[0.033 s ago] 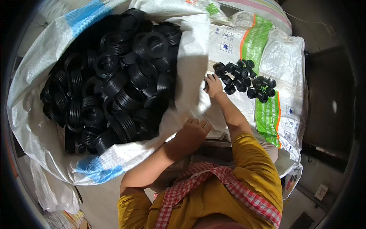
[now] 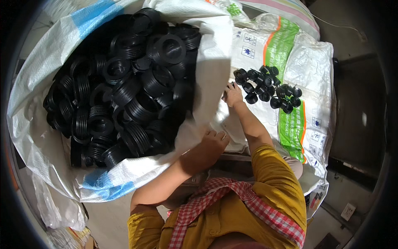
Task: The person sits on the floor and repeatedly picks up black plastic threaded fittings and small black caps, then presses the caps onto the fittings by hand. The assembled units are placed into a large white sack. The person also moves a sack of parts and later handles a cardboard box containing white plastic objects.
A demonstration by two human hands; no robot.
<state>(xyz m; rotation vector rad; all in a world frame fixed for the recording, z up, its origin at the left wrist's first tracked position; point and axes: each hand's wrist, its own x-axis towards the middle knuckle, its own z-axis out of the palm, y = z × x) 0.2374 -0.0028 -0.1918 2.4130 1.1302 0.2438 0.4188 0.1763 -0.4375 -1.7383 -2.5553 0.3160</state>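
Right hand (image 2: 233, 94): mine, stretched forward, palm down on the flat printed sack, fingers curled loosely; I cannot tell whether anything is pinched under them.
Nearest to right hand: small black caps (image 2: 267, 88), a loose cluster lying just beside my fingertips, to their right.
Left hand (image 2: 214, 143): mine, fingers resting on the white rim of the big sack, gripping the woven cloth at its near edge; nothing else held.
Big woven sack (image 2: 39, 137): white with light blue stripes, mouth wide open, its side fold standing between my two hands.
Contents of big sack: large black threaded rings (image 2: 124, 91), heaped in many layers, filling the sack nearly to its rim.
Flat printed sack (image 2: 315, 70): white with a green and orange band, spread out as a work surface under the small caps and my right hand.
Striped cloth (image 2: 282, 10): pale, pink-banded, at the far end beyond the flat sack.
My clothing: mustard yellow shirt (image 2: 277, 186), red-and-white checked scarf (image 2: 215, 201) across the chest.
Lower left: crumpled clear plastic bag (image 2: 54, 205) beside the big sack.
Lower right: white wall socket (image 2: 347, 211), well apart from both hands.
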